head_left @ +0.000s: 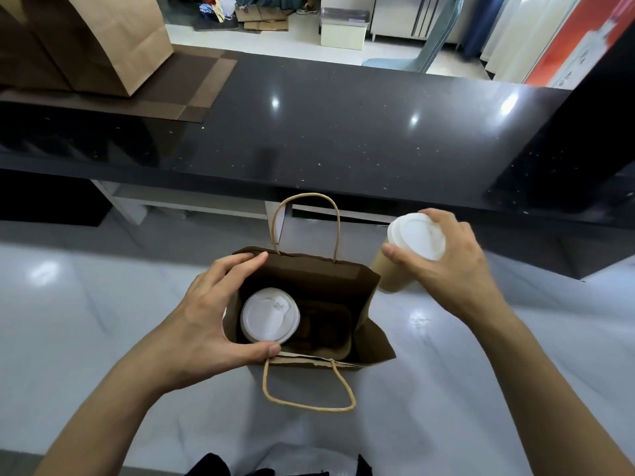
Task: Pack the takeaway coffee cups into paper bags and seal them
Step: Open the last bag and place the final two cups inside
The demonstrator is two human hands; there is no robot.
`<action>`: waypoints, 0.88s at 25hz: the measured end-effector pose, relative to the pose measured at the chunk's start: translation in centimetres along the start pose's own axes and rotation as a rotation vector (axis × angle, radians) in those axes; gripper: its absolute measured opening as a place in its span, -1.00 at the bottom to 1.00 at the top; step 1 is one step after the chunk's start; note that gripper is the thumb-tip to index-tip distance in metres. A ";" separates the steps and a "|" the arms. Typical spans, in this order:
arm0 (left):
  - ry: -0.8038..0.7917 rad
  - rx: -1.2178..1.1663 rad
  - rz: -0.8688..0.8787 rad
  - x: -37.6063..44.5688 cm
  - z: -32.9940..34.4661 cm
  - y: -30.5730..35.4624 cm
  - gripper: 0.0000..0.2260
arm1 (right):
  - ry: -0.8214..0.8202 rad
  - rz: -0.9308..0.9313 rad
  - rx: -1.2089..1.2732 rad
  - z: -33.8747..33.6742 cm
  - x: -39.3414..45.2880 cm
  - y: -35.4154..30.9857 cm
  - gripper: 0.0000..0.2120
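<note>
A small brown paper bag (357,297) with twisted paper handles stands open on the pale worktop (86,321). One takeaway cup with a white lid (269,316) stands inside it, in the left half. My left hand (209,314) grips the bag's left side, fingers on the far rim and thumb on the near rim. A second tan cup with a white lid (417,240) is just right of the bag, tilted, and my right hand (446,266) grips it from above around the lid.
A raised black stone counter (326,132) runs across behind the bag. Larger brown paper bags (99,42) stand at its far left on flat folded bags (165,94). A dark pillar (584,139) rises at the right.
</note>
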State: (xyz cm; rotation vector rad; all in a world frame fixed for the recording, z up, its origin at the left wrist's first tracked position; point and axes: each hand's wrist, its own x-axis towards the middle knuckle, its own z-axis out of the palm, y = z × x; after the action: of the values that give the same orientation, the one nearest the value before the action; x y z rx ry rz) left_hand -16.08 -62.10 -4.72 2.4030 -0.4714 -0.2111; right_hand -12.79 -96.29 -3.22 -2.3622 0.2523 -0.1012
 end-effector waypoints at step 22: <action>0.011 -0.008 0.017 -0.2 0.2 -0.5 -0.01 | -0.470 -0.430 0.106 -0.5 -7.1 -8.2 -0.22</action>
State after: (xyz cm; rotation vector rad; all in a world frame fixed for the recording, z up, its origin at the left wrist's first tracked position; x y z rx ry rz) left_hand -16.20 -61.82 -5.20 2.3902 -0.4851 -0.1921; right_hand -18.55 -89.39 2.80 -2.2218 -0.4761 0.2292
